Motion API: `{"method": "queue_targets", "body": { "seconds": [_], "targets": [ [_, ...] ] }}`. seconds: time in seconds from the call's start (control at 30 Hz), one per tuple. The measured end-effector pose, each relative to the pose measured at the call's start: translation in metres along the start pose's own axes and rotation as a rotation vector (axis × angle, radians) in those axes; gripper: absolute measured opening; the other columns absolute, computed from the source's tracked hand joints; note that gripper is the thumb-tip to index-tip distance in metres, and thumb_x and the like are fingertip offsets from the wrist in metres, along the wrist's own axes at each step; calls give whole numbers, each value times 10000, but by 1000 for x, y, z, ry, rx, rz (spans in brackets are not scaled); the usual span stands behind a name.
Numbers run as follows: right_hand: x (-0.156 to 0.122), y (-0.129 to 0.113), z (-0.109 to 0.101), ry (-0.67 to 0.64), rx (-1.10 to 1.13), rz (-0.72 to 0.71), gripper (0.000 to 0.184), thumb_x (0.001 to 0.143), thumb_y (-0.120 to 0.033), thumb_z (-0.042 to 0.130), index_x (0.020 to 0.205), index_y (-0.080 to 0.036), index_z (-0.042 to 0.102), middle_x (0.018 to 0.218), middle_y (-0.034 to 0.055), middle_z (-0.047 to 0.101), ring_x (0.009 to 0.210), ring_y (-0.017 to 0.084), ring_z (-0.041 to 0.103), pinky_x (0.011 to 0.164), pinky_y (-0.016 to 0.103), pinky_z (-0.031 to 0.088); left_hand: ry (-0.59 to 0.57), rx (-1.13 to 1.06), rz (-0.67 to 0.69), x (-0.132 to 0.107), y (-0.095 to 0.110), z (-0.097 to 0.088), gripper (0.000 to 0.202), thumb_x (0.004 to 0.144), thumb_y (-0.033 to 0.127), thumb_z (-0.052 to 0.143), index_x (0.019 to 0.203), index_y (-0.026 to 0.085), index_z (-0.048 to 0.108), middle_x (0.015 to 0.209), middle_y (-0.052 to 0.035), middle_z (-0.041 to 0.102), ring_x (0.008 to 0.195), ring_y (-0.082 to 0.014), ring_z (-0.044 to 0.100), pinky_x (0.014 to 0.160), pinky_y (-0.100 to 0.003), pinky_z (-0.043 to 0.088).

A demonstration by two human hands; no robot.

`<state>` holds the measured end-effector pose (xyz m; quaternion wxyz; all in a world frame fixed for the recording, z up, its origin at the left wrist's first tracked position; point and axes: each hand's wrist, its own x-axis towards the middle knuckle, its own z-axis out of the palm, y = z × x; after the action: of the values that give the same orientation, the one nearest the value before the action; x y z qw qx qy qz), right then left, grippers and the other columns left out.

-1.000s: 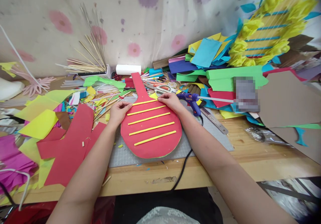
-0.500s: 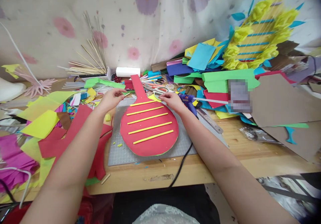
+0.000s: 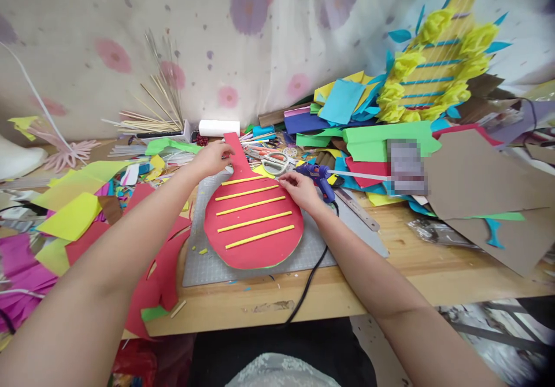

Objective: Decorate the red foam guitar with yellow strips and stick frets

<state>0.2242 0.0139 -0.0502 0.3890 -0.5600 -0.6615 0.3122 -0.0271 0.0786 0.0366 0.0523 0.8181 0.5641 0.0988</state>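
A red guitar-shaped cutout (image 3: 255,248) lies flat on a grey cutting mat (image 3: 193,271), its neck pointing away from me. Several thin yellow strips (image 3: 254,205) run across its round body in slanted rows. Beside the neck's left edge is my left hand (image 3: 213,160), its fingers curled together at the neck; whatever they may hold is hidden. My right hand (image 3: 299,189) pinches at the body's upper right edge, close to the end of a yellow strip. I cannot make out anything between those fingertips.
A blue glue gun (image 3: 318,179) with a white stick and scissors (image 3: 276,164) lie behind my right hand. A metal ruler (image 3: 358,209) is at right. Coloured sheets and red scraps (image 3: 162,271) crowd both sides. A yellow flowered guitar model (image 3: 429,75) leans at back right.
My left hand has moved right to the cutout's neck. My right hand has come slightly down toward the body's edge. The whole view has shifted a little.
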Motion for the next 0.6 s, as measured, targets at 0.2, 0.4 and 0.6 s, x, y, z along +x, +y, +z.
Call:
{"method": "queue_targets", "body": {
  "seconds": [0.2,0.4,0.6],
  "targets": [
    [-3,-2,3,26,-53,-19,203,758,-300,503,846,-192,651,844,26,649,755,147,559,698,266,415,-250,-100,-314,-5,1,-13,242,637,366,633,759,160,668,745,-47,679,691,-188,625,608,-242,469],
    [-6,-5,4,28,-148,-32,253,789,-302,489,942,-203,664,799,25,615,715,141,537,686,266,407,-503,-341,-374,-16,-4,-16,285,498,415,722,624,175,633,656,-43,659,647,-168,609,535,-225,460],
    [0,-17,3,-43,-285,-69,325,842,-331,439,1096,-292,639,894,27,602,787,149,544,730,273,403,-277,-360,-99,-13,2,5,239,568,358,655,709,165,671,734,-28,691,698,-160,611,629,-232,461]
  ]
}}
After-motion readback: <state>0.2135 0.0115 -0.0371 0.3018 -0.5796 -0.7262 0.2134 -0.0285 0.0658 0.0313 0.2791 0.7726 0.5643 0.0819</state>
